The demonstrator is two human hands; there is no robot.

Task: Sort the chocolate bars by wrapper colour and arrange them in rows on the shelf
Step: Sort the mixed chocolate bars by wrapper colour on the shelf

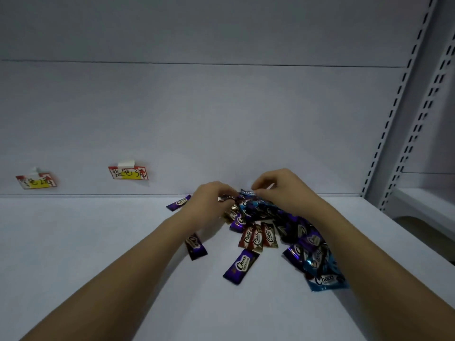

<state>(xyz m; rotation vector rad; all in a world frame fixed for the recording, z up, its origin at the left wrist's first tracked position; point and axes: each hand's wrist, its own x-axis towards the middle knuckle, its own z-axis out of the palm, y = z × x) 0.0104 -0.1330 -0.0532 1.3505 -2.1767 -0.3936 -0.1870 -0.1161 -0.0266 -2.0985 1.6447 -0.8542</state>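
Note:
A mixed pile of chocolate bars [275, 230] lies on the white shelf [98, 242], right of centre, with purple, red, blue and gold wrappers. One purple bar [241, 266] lies alone in front, another [195, 246] sits under my left forearm, and a third [178, 203] rests by the back wall. A large blue wrapper [326, 279] is at the pile's near right. My left hand [209, 198] is curled over the pile's far end, fingertips on a dark wrapper. My right hand [278, 185] pinches a blue bar [248, 193] at the pile's far edge.
Two handwritten paper labels, one [36, 180] at far left and one [128, 173] further right, are taped to the back wall just above the shelf. A slotted metal upright [394, 119] rises at the right. The shelf's right edge drops off beside the pile.

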